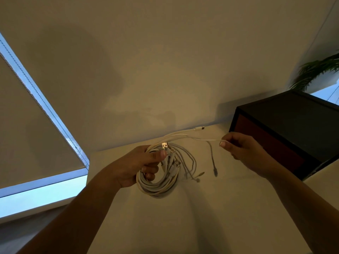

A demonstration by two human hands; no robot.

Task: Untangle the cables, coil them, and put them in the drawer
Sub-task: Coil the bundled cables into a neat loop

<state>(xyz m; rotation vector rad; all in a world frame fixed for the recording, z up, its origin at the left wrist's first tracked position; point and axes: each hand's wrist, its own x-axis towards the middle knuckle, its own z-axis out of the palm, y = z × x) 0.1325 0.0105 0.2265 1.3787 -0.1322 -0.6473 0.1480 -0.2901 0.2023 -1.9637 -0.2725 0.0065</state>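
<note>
Above a white table [220, 208], a bundle of white cables [159, 187] is gripped in the left hand [139, 165], approx. mid-frame. One strand [201, 139] is pinched by the right hand [244, 149] & stretched toward a dark drawer box [286, 129]. Step judged: untangling, coiling not yet done. Next, the strand prob. must be eased free w/o tightening knots. A beige wall [165, 52] is seen behind, w/ a blind [27, 116] at left & a plant [319, 70] at right.

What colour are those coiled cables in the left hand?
The cables are white and pale grey; head view shows them.
</note>
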